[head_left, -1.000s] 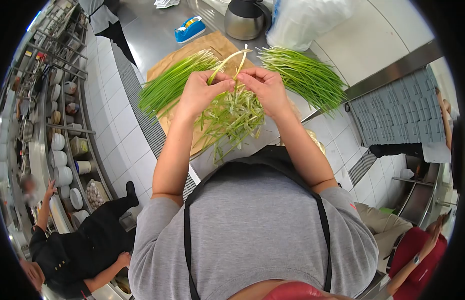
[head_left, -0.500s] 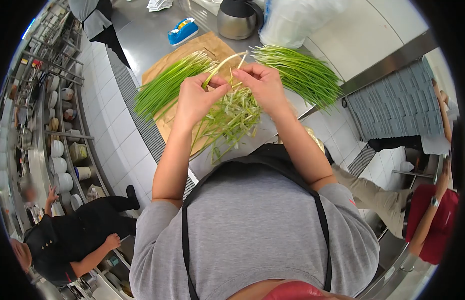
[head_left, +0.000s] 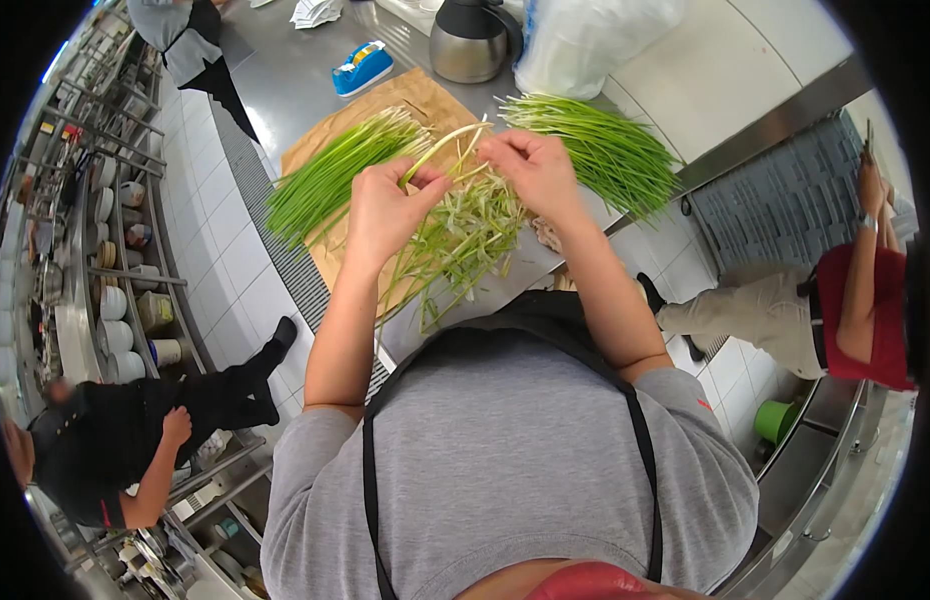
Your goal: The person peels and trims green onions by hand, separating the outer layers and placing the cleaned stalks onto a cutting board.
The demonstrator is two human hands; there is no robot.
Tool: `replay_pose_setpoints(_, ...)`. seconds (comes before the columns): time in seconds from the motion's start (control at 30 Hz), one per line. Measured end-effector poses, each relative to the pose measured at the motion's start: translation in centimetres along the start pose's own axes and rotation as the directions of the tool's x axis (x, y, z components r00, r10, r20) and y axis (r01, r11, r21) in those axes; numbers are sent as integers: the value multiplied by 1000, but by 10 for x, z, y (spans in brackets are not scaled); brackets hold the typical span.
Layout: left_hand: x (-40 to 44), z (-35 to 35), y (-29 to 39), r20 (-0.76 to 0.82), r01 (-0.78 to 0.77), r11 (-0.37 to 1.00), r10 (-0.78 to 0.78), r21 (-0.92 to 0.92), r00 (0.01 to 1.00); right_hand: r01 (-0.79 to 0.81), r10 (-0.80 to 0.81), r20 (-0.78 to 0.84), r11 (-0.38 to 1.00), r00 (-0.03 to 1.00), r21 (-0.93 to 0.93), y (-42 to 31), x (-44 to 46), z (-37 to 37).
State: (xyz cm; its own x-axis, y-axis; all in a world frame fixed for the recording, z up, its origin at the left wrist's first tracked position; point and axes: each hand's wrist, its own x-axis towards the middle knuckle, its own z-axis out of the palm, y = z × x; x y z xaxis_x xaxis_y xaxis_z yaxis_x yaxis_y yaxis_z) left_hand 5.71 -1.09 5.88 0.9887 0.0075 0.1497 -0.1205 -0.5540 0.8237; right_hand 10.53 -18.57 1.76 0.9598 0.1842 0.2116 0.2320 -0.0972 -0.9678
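Steel counter [head_left: 295, 80] across the upper part of the frame, brown paper [head_left: 435, 98] spread on it; a green bundle of stalks [head_left: 597, 155] upper right, a second bundle [head_left: 340, 175] upper left of centre, a heap of trimmings [head_left: 470, 235] mid-frame; right hand [head_left: 538, 175] with fingers curled, its grip I cannot tell; left hand [head_left: 390, 208] pinching a pale-ended stalk [head_left: 440, 150], upper centre

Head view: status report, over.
Left hand holds spring onion. Right hand close by, grip unclear. Loose scraps beneath; nothing visibly blocking either hand.
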Motion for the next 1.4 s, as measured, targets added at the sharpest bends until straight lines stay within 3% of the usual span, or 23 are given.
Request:
replay_pose_setpoints(0.03, -1, -2, -1, 7, 19, 1000, -19, -15, 1000, -24, 24, -13, 1000, 1000, -17, 1, 2, -5)
replay_pose_setpoints(0.13, -1, -4, -6, 41, 78, 990, -73, -121, 996, 19, 7, -120, 978, 993, 207, -5, 9, -16)
replay_pose_setpoints(0.2, 2, -3, -13, 81, 113, 953, -94, -279, 992, -73, 88, -43, 959, 995, 273, -10, 4, -12)
replay_pose_setpoints(0.33, 2, -1, -8, 108, 130, 933, -99, -336, 989, -135, 98, 121, 924, 988, 358, -17, -11, 11)
replay_pose_setpoints(0.53, 1, 1, -7, 134, 141, 904, -94, -404, 987, -46, -3, 176, 960, 984, 277, -3, -9, 19)
replay_pose_setpoints(0.63, 1, 0, -9, 128, 146, 902, -101, -406, 987, 152, -153, 93, 988, 984, 15, -18, -10, 13)
replay_pose_setpoints(0.73, -1, 1, -9, 144, 157, 889, -104, -431, 984, 358, -360, -12, 931, 933, -76, -21, -10, 15)
replay_pose_setpoints(0.83, -3, 0, -7, 160, 171, 885, -111, -433, 981, 395, -398, -93, 917, 912, -55, -18, -8, 17)
replay_pose_setpoints(1.13, -11, -6, -7, 155, 190, 875, -134, -444, 979, 345, -352, -280, 935, 893, -76, -8, 12, 0)
replay_pose_setpoints(1.37, -17, -21, -19, 128, 240, 829, -203, -505, 971, 200, -117, -415, 966, 902, 162, -1, 31, -24)
replay_pose_setpoints(1.4, -17, -23, -20, 120, 250, 815, -220, -523, 968, 171, -64, -378, 951, 924, 257, 0, 31, -26)
